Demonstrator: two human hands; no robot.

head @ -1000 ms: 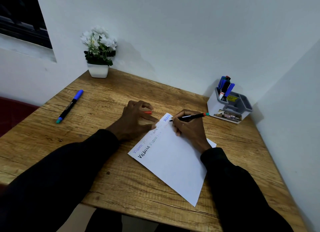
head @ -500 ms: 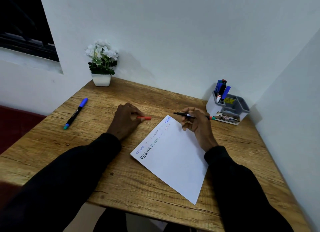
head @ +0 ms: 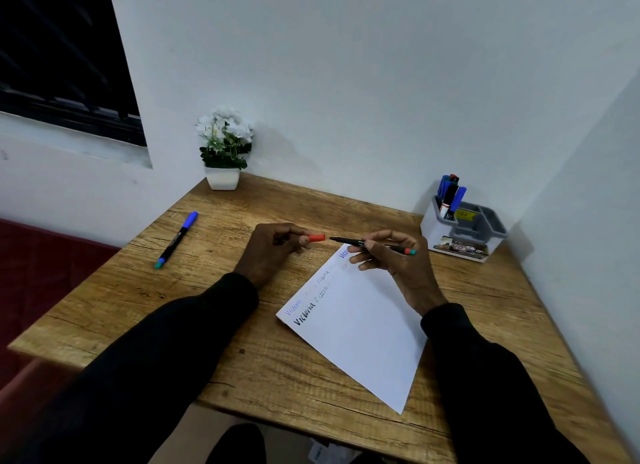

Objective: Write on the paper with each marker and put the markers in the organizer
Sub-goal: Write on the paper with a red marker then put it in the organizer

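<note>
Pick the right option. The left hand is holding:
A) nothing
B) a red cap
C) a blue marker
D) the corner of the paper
B: the left hand pinches the red cap in its fingertips, just short of the bare tip of the marker held in the right hand.

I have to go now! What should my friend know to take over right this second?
The left hand pinches the red cap. The right hand holds the open marker, its tip pointing at the cap.
The paper lies on the table with words in several colours. Other markers stand in the organizer, far right. A blue-capped marker lies on the table, far left.
Left to do: cap this marker, drop it in the organizer, then probably write with the blue-capped marker and store it too.
</note>
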